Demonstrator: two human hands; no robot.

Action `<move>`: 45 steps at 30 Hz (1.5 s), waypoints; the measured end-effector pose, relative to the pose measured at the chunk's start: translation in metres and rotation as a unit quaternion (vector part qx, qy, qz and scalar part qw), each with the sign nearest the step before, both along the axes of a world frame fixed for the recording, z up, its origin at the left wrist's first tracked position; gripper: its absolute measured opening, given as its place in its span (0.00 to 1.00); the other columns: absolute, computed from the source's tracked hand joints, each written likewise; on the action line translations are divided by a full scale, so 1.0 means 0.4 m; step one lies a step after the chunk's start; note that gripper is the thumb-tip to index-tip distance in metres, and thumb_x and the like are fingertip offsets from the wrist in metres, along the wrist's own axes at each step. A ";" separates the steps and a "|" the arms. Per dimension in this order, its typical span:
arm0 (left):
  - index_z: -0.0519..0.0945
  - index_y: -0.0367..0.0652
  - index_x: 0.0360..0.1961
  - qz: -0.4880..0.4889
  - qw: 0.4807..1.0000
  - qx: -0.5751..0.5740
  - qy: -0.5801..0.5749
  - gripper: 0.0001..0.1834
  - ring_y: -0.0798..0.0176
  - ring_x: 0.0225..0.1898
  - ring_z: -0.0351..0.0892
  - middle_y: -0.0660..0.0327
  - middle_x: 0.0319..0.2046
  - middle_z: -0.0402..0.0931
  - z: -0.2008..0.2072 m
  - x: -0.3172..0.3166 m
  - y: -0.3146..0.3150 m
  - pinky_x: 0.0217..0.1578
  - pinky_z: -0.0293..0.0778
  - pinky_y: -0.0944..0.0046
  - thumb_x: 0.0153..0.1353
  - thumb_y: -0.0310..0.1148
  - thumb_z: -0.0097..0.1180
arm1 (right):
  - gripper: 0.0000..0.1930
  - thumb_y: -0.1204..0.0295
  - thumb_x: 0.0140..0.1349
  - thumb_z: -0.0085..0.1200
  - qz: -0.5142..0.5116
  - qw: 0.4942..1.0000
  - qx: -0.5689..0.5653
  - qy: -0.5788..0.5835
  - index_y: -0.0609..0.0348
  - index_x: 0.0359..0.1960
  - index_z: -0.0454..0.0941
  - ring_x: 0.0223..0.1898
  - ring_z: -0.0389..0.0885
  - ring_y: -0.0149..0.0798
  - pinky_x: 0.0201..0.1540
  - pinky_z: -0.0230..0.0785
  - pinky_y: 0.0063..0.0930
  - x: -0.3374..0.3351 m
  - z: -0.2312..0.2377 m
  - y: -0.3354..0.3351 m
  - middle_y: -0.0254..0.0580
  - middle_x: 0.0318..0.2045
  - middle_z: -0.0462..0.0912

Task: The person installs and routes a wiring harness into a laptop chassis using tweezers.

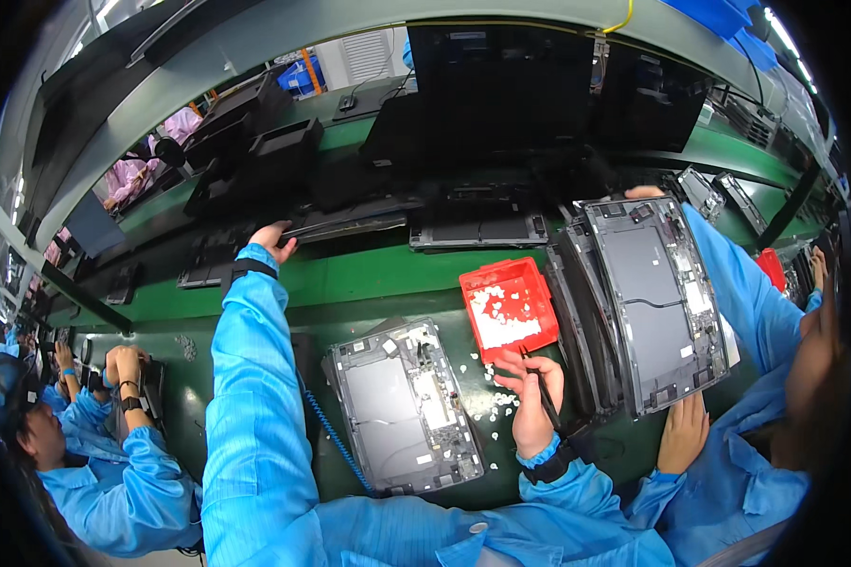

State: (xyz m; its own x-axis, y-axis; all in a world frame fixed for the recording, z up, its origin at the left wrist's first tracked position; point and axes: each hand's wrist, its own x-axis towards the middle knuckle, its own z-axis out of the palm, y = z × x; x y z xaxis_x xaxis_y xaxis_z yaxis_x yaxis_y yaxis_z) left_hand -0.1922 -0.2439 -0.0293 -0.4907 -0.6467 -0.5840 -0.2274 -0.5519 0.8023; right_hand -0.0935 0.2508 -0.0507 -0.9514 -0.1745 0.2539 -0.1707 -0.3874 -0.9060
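My left hand [272,241], arm stretched far forward, is closed on the left end of a dark flat device panel [355,223] at the back of the bench. My right hand [536,402] is beside the red bin [467,300], with a slim black tool [547,401], perhaps tweezers, held along the palm. Small white pieces [506,326] fill part of the bin, and more lie scattered below it. Between my arms lies an opened tablet-like device [388,416], its grey battery and circuit board exposed. A blue coiled cord [326,425] runs along its left side.
At right, a co-worker's hands [683,433] hold an opened device [648,302] against a leaning stack of dark panels [577,321]. Another opened device [477,231] lies behind the bin. Dark monitors [501,94] hang above the back. Another person [123,472] works at left.
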 end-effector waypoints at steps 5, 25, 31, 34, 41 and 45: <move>0.71 0.41 0.35 0.008 0.999 -0.037 -0.020 0.12 0.55 0.27 0.71 0.57 0.31 0.70 0.070 0.099 -0.026 0.16 0.70 0.77 0.51 0.32 0.58 | 0.10 0.71 0.64 0.37 0.007 1.000 -0.003 -0.004 0.62 0.45 0.59 0.47 0.74 0.47 0.44 0.70 0.34 0.010 0.010 0.003 0.58 0.46 0.71; 0.69 0.33 0.47 -0.414 0.887 -0.156 0.131 0.17 0.71 0.38 0.72 0.62 0.37 0.74 -0.004 0.449 0.368 0.41 0.69 0.70 0.59 0.32 0.49 | 0.08 0.73 0.65 0.37 0.037 0.993 0.045 -0.104 0.61 0.42 0.65 0.45 0.69 0.32 0.51 0.59 0.26 0.027 0.003 0.019 0.42 0.42 0.74; 0.74 0.33 0.43 -0.322 0.829 -0.454 0.043 0.15 0.63 0.39 0.74 0.55 0.37 0.77 -0.087 0.424 0.459 0.43 0.68 0.66 0.60 0.33 0.46 | 0.07 0.79 0.60 0.42 0.068 0.976 0.206 -0.028 0.61 0.40 0.66 0.29 0.64 0.22 0.34 0.59 0.15 0.104 -0.043 0.055 0.31 0.28 0.69; 0.79 0.36 0.35 -0.287 0.789 -0.543 0.006 0.12 0.49 0.40 0.72 0.47 0.35 0.76 -0.071 0.407 0.486 0.45 0.67 0.61 0.58 0.34 0.49 | 0.06 0.78 0.60 0.44 0.062 0.965 0.255 -0.008 0.62 0.39 0.67 0.26 0.65 0.22 0.29 0.60 0.17 0.134 -0.023 0.067 0.31 0.25 0.69; 0.81 0.42 0.30 -0.182 0.592 -0.782 -0.063 0.06 0.50 0.44 0.65 0.54 0.37 0.72 -0.033 0.413 0.523 0.45 0.64 0.57 0.51 0.30 0.56 | 0.06 0.77 0.56 0.49 0.151 0.933 0.327 0.017 0.64 0.35 0.71 0.27 0.75 0.38 0.30 0.65 0.25 0.155 0.012 0.069 0.46 0.26 0.75; 0.81 0.45 0.29 -0.346 0.546 -0.756 0.103 0.08 0.51 0.42 0.67 0.58 0.35 0.71 0.035 0.430 0.677 0.44 0.64 0.57 0.43 0.25 0.58 | 0.05 0.78 0.54 0.51 0.042 0.926 0.311 0.209 0.62 0.33 0.74 0.43 0.75 0.48 0.46 0.65 0.32 0.111 0.026 0.073 0.51 0.38 0.76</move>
State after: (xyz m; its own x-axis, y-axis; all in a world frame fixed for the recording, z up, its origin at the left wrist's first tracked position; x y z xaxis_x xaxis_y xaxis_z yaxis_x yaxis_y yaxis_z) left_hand -0.0202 0.0270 -0.0152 -0.8779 0.0693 0.4738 0.2197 0.9375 0.2699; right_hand -0.0491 0.2799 -0.0404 -0.7689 -0.4792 0.4233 -0.5507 0.1599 -0.8192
